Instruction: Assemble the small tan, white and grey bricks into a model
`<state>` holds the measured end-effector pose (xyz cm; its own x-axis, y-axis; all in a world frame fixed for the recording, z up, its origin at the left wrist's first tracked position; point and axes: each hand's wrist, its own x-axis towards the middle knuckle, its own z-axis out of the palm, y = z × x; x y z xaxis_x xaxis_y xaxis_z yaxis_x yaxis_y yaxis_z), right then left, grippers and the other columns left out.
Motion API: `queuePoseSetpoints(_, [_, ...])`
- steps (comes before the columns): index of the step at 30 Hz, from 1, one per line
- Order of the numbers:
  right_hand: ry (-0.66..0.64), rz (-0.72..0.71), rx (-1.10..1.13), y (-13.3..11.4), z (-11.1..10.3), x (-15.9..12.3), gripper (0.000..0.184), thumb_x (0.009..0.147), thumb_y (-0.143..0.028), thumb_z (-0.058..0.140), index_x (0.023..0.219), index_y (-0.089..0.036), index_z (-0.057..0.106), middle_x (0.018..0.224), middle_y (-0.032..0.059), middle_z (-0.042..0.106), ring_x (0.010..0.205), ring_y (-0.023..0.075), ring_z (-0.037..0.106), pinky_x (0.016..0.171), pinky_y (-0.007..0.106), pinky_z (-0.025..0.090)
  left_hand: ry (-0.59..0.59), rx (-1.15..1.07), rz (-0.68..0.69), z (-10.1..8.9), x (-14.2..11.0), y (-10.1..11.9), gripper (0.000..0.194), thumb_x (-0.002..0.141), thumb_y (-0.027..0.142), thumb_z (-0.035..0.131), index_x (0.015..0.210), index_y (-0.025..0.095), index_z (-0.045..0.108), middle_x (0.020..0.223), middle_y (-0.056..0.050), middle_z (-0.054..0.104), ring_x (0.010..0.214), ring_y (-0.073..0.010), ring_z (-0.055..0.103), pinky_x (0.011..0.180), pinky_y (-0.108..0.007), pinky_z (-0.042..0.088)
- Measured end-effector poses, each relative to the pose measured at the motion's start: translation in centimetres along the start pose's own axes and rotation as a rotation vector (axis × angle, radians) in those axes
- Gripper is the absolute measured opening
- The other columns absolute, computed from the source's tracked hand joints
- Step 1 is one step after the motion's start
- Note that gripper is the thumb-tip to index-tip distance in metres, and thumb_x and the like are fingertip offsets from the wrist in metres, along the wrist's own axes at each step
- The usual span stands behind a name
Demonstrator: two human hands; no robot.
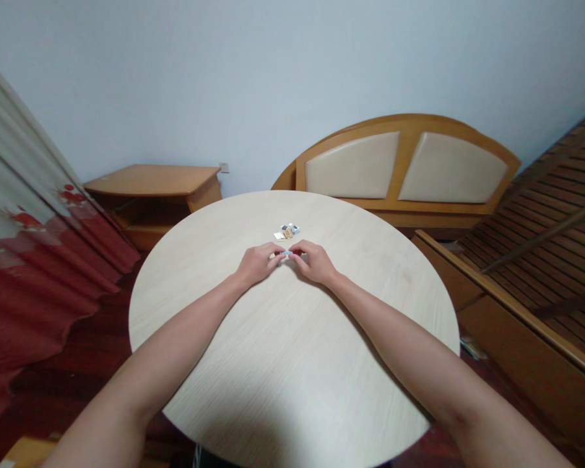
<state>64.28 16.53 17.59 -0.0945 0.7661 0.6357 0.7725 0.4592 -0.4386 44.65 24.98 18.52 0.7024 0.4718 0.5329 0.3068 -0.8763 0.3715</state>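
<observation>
Over the middle of a round pale table [292, 364], my left hand [259, 263] and my right hand [314, 261] meet fingertip to fingertip. Between them they pinch a small light-blue piece [286, 253], thumbs on the near side and index fingers on the far side. Its exact kind is too small to make out, and the fingertips cover both ends. Just beyond the fingers lies a little heap of small flat pieces [288, 232], some white, some gold-brown, some with dark squares.
A wooden cabinet [160, 179] stands behind the table at left, beside a red and white curtain [39, 240]. At the back leans a padded headboard [404, 166]. A wooden bed frame with slats [550, 221] runs along the right.
</observation>
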Motion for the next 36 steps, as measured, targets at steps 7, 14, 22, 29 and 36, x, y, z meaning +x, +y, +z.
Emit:
queuePoseSetpoints(7, [-0.001,-0.005,-0.001,0.0,0.0,0.0,0.013,0.095,-0.028,0.059,0.096,-0.021,0.07,0.091,0.0068,0.073,0.083,0.0204,0.066,0.079,0.034,0.051,0.002,-0.017,0.019,-0.2,0.0,0.3,0.022,0.097,0.034,0.063,0.11,0.021,0.073,0.102,-0.005,0.077,0.083,-0.016,0.069,0.076,-0.027,0.05])
queuePoseSetpoints(14, [0.137,0.086,0.027,0.5,-0.1,-0.2,0.019,0.095,-0.03,0.057,0.105,-0.02,0.07,0.098,0.0089,0.075,0.085,0.0211,0.068,0.082,0.035,0.053,-0.064,-0.062,-0.018,-1.3,0.0,-0.7,0.012,0.09,0.026,0.067,0.097,0.02,0.075,0.109,-0.005,0.07,0.083,-0.0149,0.064,0.076,-0.027,0.049])
queuePoseSetpoints(22, [0.096,0.127,-0.041,1.2,-0.1,-0.2,0.019,0.095,-0.027,0.054,0.095,-0.019,0.071,0.095,0.009,0.075,0.086,0.0219,0.068,0.081,0.035,0.052,-0.269,-0.147,0.016,-2.0,-0.5,-2.3,0.012,0.086,0.027,0.07,0.094,0.022,0.077,0.105,-0.004,0.064,0.079,-0.0136,0.06,0.076,-0.027,0.05])
queuePoseSetpoints(29, [0.127,0.195,-0.083,1.6,-0.2,-0.2,0.022,0.096,-0.027,0.05,0.097,-0.019,0.071,0.099,0.009,0.075,0.091,0.022,0.068,0.085,0.035,0.051,-0.277,-0.084,0.005,-1.7,-0.5,-2.3,0.023,0.086,0.03,0.067,0.106,0.021,0.074,0.113,-0.006,0.066,0.089,-0.0173,0.064,0.084,-0.03,0.051])
queuePoseSetpoints(36, [0.103,0.308,-0.163,3.5,-0.1,-0.2,0.029,0.094,-0.02,0.045,0.106,-0.017,0.071,0.11,0.0108,0.074,0.102,0.0241,0.066,0.095,0.038,0.05,-0.313,-0.022,-0.006,-1.4,-0.6,-1.8,0.023,0.092,0.033,0.061,0.106,0.023,0.075,0.112,-0.005,0.068,0.096,-0.0191,0.065,0.089,-0.031,0.05])
